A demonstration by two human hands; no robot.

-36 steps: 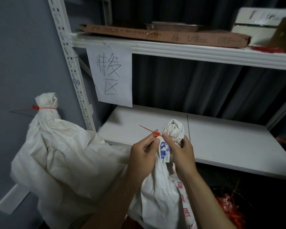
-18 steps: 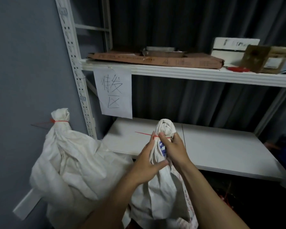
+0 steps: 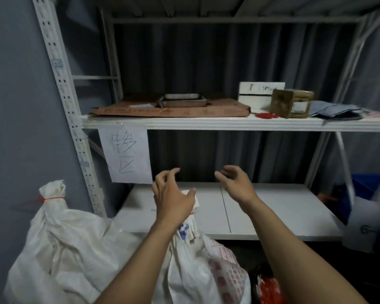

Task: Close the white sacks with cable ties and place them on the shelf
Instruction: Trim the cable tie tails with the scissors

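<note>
A white sack with blue and red print (image 3: 198, 266) stands in front of the lower white shelf (image 3: 272, 213). Its tied neck is mostly hidden behind my left hand (image 3: 171, 198), which hovers over it with fingers spread, holding nothing. My right hand (image 3: 235, 183) is raised over the shelf to the right of the sack, open and empty. A second, larger white sack (image 3: 70, 251) stands at the left, its neck closed by a red cable tie (image 3: 51, 198).
The upper shelf (image 3: 228, 123) carries flat brown cardboard (image 3: 169, 110), a metal tray (image 3: 182, 100), a white box (image 3: 259, 95), a brown box (image 3: 291, 103) and papers. A handwritten paper sign (image 3: 125, 154) hangs from it. A bundle of red ties (image 3: 270, 290) lies low right. A blue bin (image 3: 369, 194) stands right.
Both hands have let go of the printed sack's neck and its red tie and have lifted apart, fingers open. The view has tilted up, showing more of the shelving.
</note>
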